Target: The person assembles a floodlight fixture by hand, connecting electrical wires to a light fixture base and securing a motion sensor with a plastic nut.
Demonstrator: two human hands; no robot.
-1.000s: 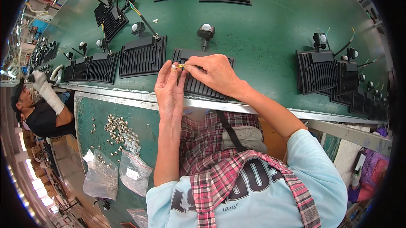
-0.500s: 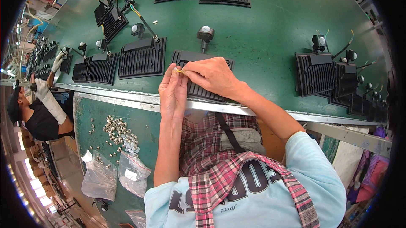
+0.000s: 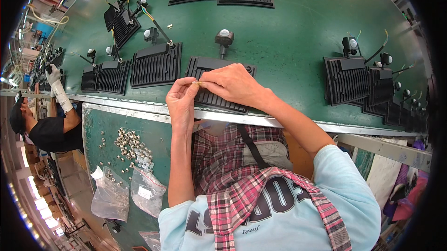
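My left hand is closed, its thumb and forefinger pinched together above a black finned floodlight. My right hand meets it fingertip to fingertip, also in a pinch. A thin yellowish wire shows between the two pinches; most of it is hidden by the fingers. The floodlight lies fins up at the table's near edge, partly covered by my right hand. From its far side a motion sensor with a white dome sticks out.
More finned floodlights stand to the left, at the back and in a stack on the right, with loose wires rising. Metal cable glands lie scattered on a lower green surface beside plastic bags. A gloved co-worker works at far left.
My left hand has shifted slightly left and its fingers have bent over more. My right hand stays nearly in place. The co-worker's arms have moved.
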